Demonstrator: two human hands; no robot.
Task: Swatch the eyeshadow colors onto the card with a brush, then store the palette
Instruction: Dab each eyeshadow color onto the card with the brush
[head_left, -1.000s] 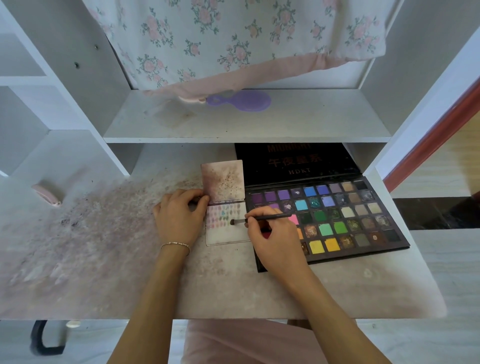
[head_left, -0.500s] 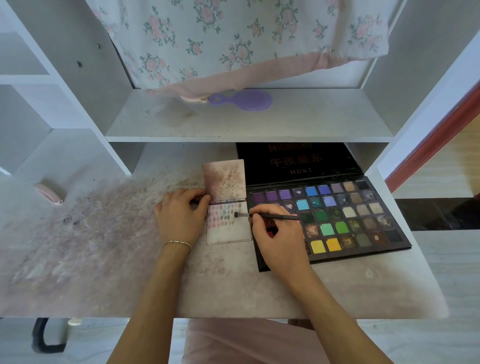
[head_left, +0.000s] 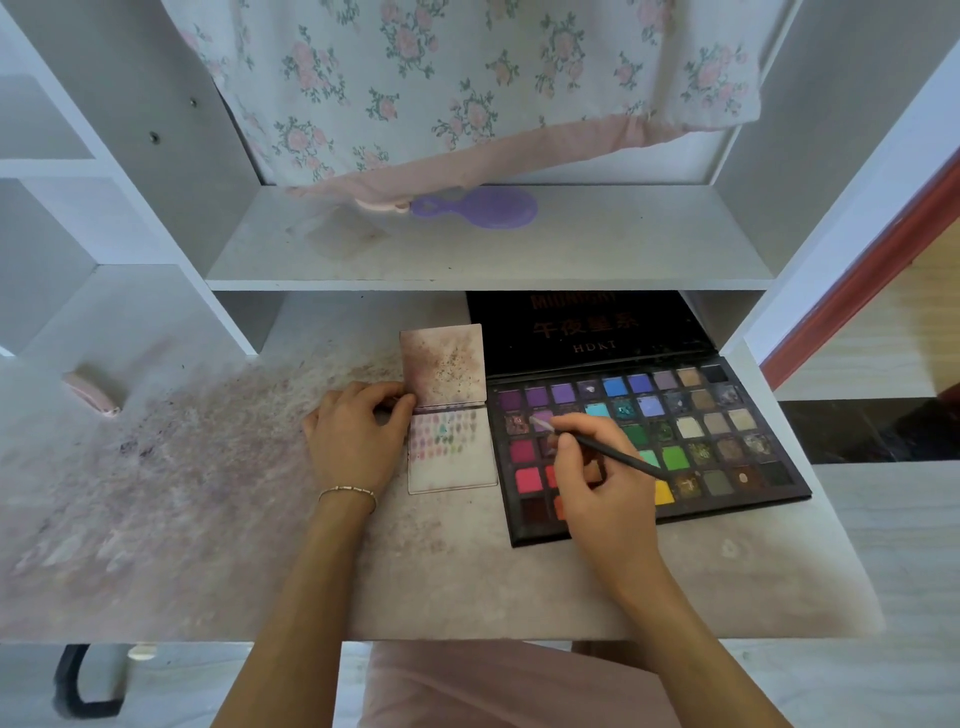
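Tabletop (head_left: 218, 545): pale, mottled, heavily stained with pink-purple powder; carries all task items.

Open black multi-colour eyeshadow palette (head_left: 727, 452): flat on the tabletop at right, its lid (head_left: 587, 332) lying back under the shelf. Not yet stored.

Small white folded swatch card (head_left: 452, 457): just left of the palette, near-touching; its upper flap soiled, its lower panel bearing several rows of small colour dabs across its upper half, the lower half blank. Swatching judged partly done.

Left hand (head_left: 358, 441): fingers curled, pinching the card's left edge at the fold.

Right hand (head_left: 602, 499): pinching the slim black brush (head_left: 618, 457), whose tip rests in a lilac pan near the palette's left side; judged to be loading colour.

Remaining: further swatches, closing the lid, storage.

Surroundings: white shelf (head_left: 488, 260) above, holding a lilac plastic hand mirror (head_left: 483, 208) under a floral cloth (head_left: 467, 88); small pink object (head_left: 91, 392) far left. Nothing obstructs card or palette.
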